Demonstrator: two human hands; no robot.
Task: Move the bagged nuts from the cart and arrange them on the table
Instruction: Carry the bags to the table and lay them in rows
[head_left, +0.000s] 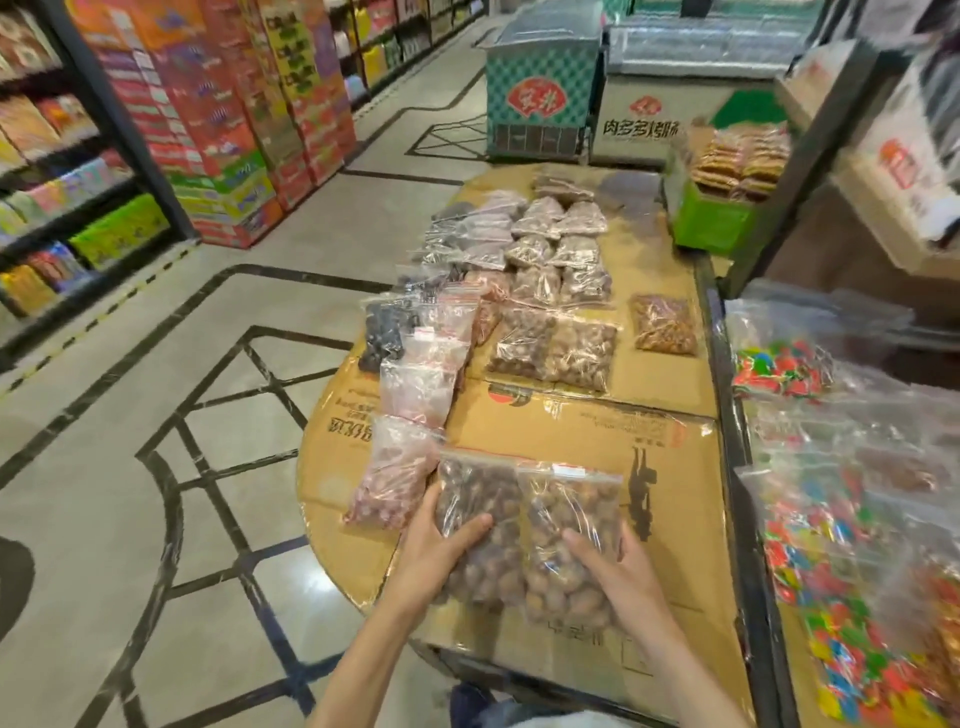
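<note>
Two clear zip bags of brown nuts lie side by side at the near end of the cardboard-covered table (597, 415). My left hand (434, 551) grips the left bag (478, 519) by its left edge, thumb on top. My right hand (618, 577) holds the right bag (566, 525) at its lower right side, thumb across the front. Beyond them, several more bags of nuts (550, 348) and pinkish and dark bagged goods (421, 395) lie in rows up the table. No cart shows in the view.
A bag of orange-brown nuts (665, 325) lies alone at the table's right. A black-framed shelf with bags of colourful sweets (841, 530) borders the right. A green crate of packets (722, 213) stands at the far end. Tiled floor and stocked shelves lie left.
</note>
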